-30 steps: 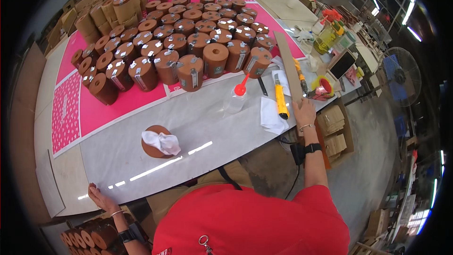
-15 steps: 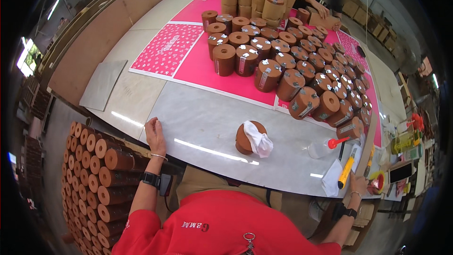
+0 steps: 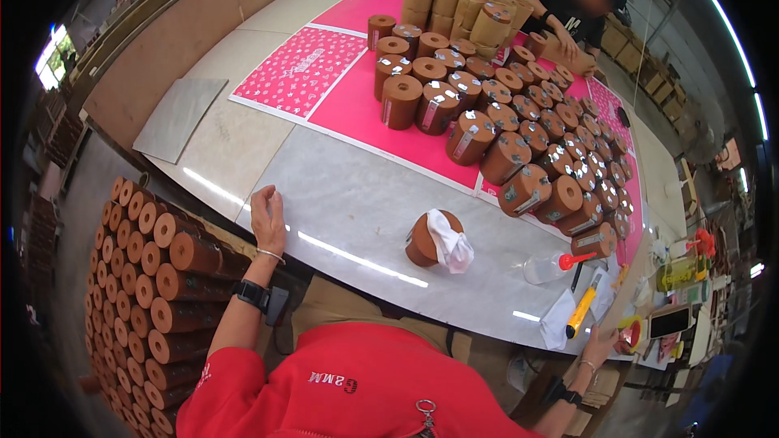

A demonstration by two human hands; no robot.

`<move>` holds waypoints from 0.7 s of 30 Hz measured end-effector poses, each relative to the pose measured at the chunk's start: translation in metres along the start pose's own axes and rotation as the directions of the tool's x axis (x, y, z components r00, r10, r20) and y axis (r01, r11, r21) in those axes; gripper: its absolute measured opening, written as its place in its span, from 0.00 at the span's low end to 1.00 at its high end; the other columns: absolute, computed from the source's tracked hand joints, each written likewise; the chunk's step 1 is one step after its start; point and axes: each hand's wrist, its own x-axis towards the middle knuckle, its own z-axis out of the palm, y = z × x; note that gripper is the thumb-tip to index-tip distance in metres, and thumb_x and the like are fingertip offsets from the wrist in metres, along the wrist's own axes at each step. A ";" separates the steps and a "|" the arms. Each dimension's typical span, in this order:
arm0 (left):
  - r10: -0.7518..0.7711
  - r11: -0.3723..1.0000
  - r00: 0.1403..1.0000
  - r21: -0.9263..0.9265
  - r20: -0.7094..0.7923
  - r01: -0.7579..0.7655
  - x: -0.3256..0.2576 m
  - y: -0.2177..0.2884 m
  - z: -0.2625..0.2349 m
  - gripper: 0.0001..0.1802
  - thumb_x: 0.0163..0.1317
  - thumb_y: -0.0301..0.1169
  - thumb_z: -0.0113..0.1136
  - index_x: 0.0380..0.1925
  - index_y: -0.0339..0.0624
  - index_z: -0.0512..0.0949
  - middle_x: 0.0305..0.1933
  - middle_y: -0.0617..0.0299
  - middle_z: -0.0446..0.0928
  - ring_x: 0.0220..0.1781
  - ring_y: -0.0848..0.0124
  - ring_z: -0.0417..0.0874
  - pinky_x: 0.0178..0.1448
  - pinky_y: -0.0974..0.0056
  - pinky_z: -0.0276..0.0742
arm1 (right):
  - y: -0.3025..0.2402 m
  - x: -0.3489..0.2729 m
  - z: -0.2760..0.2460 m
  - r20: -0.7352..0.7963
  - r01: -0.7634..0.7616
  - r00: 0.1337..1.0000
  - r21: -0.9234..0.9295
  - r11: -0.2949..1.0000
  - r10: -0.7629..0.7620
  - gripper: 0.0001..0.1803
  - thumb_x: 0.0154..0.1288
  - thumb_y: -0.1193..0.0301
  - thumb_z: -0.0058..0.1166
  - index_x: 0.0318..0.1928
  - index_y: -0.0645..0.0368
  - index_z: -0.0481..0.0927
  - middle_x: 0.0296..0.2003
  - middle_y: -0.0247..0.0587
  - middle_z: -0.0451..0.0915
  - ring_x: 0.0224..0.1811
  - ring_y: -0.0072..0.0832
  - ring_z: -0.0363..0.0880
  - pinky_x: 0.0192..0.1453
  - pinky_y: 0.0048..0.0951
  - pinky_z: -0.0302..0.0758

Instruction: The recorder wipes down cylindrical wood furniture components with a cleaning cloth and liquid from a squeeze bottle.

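Observation:
My left hand [image 3: 268, 217] rests by the table's near left edge, its fingers loosely bent and apart, with nothing in it. My right hand [image 3: 598, 346] lies at the near right edge, beside a yellow utility knife [image 3: 581, 311] and a roll of tape [image 3: 629, 335]; its fingers look extended and hold nothing visible. Between my hands, on the grey table top [image 3: 349, 195], stands a brown cylindrical roll [image 3: 422, 245]. A crumpled white cloth [image 3: 451, 243] drapes over its top and right side. Right of it, a clear squeeze bottle [image 3: 545, 268] with a red nozzle lies tilted.
Many brown rolls [image 3: 519, 186] stand on a pink printed sheet [image 3: 357, 118], with paper-wrapped rolls [image 3: 445, 0] behind. Across the table a co-worker's hand [image 3: 565, 47] touches a brown wrapped piece. Stacked rolls [image 3: 154, 292] fill the lower left. A phone [image 3: 672, 321] sits far right.
The whole view has shifted slightly. My right hand sits a little lower and further left in the picture. The roll, cloth and left hand stay where they were on the table.

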 end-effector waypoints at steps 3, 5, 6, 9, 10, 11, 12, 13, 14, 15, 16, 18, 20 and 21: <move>0.006 1.000 1.000 0.004 -0.005 -0.006 0.000 0.003 0.000 0.17 0.66 0.37 0.49 0.45 0.32 0.71 0.45 0.49 0.73 0.48 0.59 0.74 0.56 0.60 0.68 | 0.020 -0.006 -0.007 -0.160 0.208 0.969 0.130 0.970 -0.187 0.37 0.57 0.61 0.57 0.65 0.61 0.60 0.61 0.56 0.66 0.60 0.48 0.68 0.62 0.39 0.65; 0.026 0.999 1.000 0.024 -0.004 -0.026 0.000 0.005 0.000 0.17 0.66 0.37 0.49 0.44 0.31 0.71 0.44 0.49 0.73 0.48 0.58 0.74 0.55 0.60 0.68 | 0.016 -0.010 -0.016 -0.221 0.303 0.937 0.137 0.943 -0.270 0.36 0.60 0.63 0.56 0.67 0.58 0.58 0.63 0.54 0.64 0.61 0.48 0.66 0.63 0.38 0.64; 0.025 0.999 1.000 0.026 -0.005 -0.025 0.000 0.005 -0.001 0.17 0.66 0.37 0.49 0.44 0.31 0.71 0.44 0.49 0.73 0.48 0.58 0.74 0.55 0.60 0.68 | -0.003 -0.019 -0.027 -0.294 0.325 0.914 0.120 0.938 -0.279 0.35 0.62 0.64 0.54 0.67 0.59 0.58 0.64 0.52 0.63 0.62 0.46 0.66 0.63 0.37 0.65; 0.036 0.999 0.999 0.029 -0.002 -0.036 0.000 0.005 0.000 0.18 0.66 0.37 0.49 0.44 0.31 0.72 0.44 0.48 0.73 0.48 0.57 0.74 0.55 0.60 0.67 | -0.033 -0.019 -0.049 -0.392 0.350 0.888 0.235 0.907 -0.242 0.32 0.66 0.65 0.51 0.67 0.60 0.58 0.65 0.51 0.61 0.63 0.41 0.66 0.62 0.35 0.66; 0.032 0.999 0.999 0.044 0.002 -0.032 0.000 0.005 -0.001 0.18 0.66 0.37 0.49 0.43 0.31 0.72 0.44 0.48 0.73 0.48 0.57 0.74 0.55 0.60 0.67 | -0.042 -0.017 -0.054 -0.406 0.356 0.893 0.366 0.860 -0.196 0.30 0.67 0.65 0.49 0.67 0.61 0.58 0.65 0.50 0.61 0.63 0.38 0.66 0.62 0.34 0.66; 0.030 0.998 1.000 0.057 0.007 -0.030 0.000 0.004 -0.001 0.18 0.66 0.38 0.49 0.43 0.31 0.72 0.44 0.48 0.73 0.48 0.56 0.74 0.55 0.60 0.67 | -0.054 -0.017 -0.062 -0.409 0.356 0.891 0.365 0.860 -0.196 0.30 0.67 0.65 0.49 0.67 0.61 0.58 0.65 0.50 0.61 0.63 0.38 0.66 0.62 0.34 0.66; 0.030 0.998 1.000 0.055 0.007 -0.030 0.000 0.003 -0.001 0.18 0.66 0.38 0.49 0.43 0.31 0.72 0.44 0.48 0.73 0.48 0.56 0.74 0.55 0.60 0.67 | -0.070 -0.020 -0.069 -0.453 0.426 0.862 0.404 0.810 -0.228 0.31 0.67 0.66 0.50 0.67 0.57 0.58 0.63 0.47 0.64 0.61 0.34 0.66 0.59 0.33 0.69; 0.044 0.996 0.999 0.074 0.009 -0.045 0.000 0.000 -0.001 0.17 0.67 0.37 0.48 0.44 0.33 0.72 0.44 0.51 0.73 0.47 0.60 0.74 0.54 0.62 0.68 | -0.088 -0.025 -0.076 -0.497 0.494 0.829 0.436 0.752 -0.256 0.31 0.67 0.67 0.50 0.68 0.54 0.57 0.62 0.44 0.67 0.60 0.30 0.67 0.56 0.32 0.71; 0.059 0.994 0.998 0.092 0.012 -0.060 0.000 -0.001 -0.001 0.16 0.68 0.37 0.47 0.46 0.34 0.72 0.44 0.53 0.73 0.46 0.64 0.74 0.53 0.64 0.68 | -0.108 -0.030 -0.084 -0.498 0.493 0.829 0.435 0.753 -0.255 0.31 0.67 0.67 0.50 0.68 0.54 0.57 0.62 0.44 0.67 0.60 0.30 0.67 0.56 0.32 0.71; 0.058 0.994 0.998 0.093 0.013 -0.059 0.000 0.000 -0.001 0.16 0.68 0.37 0.47 0.46 0.34 0.72 0.44 0.53 0.73 0.46 0.64 0.74 0.53 0.64 0.68 | -0.131 -0.038 -0.090 -0.524 0.563 0.797 0.466 0.683 -0.300 0.30 0.67 0.69 0.48 0.68 0.56 0.57 0.63 0.43 0.64 0.61 0.31 0.66 0.58 0.32 0.70; 0.045 0.997 0.999 0.070 0.007 -0.045 0.000 0.002 -0.001 0.17 0.67 0.37 0.48 0.44 0.33 0.72 0.44 0.51 0.73 0.47 0.60 0.74 0.54 0.62 0.68 | -0.152 -0.045 -0.094 -0.551 0.628 0.761 0.492 0.604 -0.342 0.29 0.68 0.71 0.47 0.68 0.58 0.57 0.64 0.42 0.62 0.62 0.31 0.64 0.59 0.32 0.68; 0.025 0.999 1.000 0.044 0.001 -0.025 0.000 0.003 -0.002 0.18 0.66 0.38 0.49 0.43 0.31 0.72 0.44 0.48 0.73 0.48 0.56 0.74 0.55 0.60 0.67 | -0.190 -0.056 -0.100 -0.557 0.671 0.731 0.480 0.565 -0.396 0.29 0.68 0.72 0.46 0.68 0.59 0.57 0.65 0.43 0.60 0.63 0.32 0.63 0.61 0.32 0.66; 0.038 0.996 0.999 0.079 -0.004 -0.038 -0.001 0.004 -0.001 0.18 0.66 0.38 0.49 0.43 0.31 0.72 0.44 0.48 0.73 0.48 0.56 0.73 0.55 0.59 0.68 | -0.222 -0.064 -0.096 -0.560 0.713 0.696 0.468 0.523 -0.449 0.29 0.67 0.74 0.46 0.68 0.59 0.57 0.66 0.43 0.59 0.63 0.33 0.62 0.63 0.32 0.63; 0.032 0.996 0.999 0.079 -0.004 -0.032 -0.001 0.005 -0.002 0.18 0.66 0.38 0.49 0.43 0.31 0.72 0.44 0.48 0.73 0.48 0.56 0.73 0.55 0.59 0.68 | -0.236 -0.067 -0.092 -0.539 0.730 0.683 0.479 0.487 -0.493 0.30 0.66 0.73 0.47 0.67 0.61 0.57 0.66 0.45 0.58 0.64 0.33 0.61 0.66 0.34 0.59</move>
